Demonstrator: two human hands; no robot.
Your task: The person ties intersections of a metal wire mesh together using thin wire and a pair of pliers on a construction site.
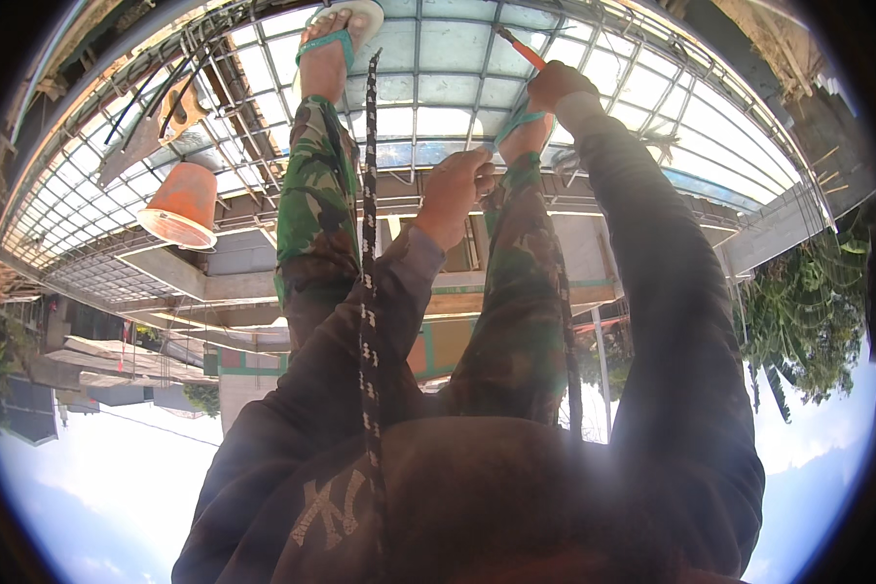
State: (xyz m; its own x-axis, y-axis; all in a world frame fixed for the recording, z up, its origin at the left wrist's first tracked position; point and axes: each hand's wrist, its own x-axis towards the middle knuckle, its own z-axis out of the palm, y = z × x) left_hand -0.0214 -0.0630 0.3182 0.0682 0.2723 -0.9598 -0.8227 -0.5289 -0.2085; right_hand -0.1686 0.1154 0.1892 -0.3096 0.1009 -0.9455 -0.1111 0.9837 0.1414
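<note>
Right grip [560,90] is closed around an orange-handled tool [524,49], so the right hand is the near one; the tool sticks out ahead and left of that grip, long axis slanting away toward the rebar grid [417,63]. Can't tell whether the tip touches a bar. Left grip [452,195] sits back and left of the right one, fingers partly curled; can't tell if it holds anything. Tool looks slim and straight, bright orange handle, dark narrow end, exact type unclear. Bucket [180,200], orange, is well left of both grips; sandalled right foot [524,136] just behind-left of right grip.
</note>
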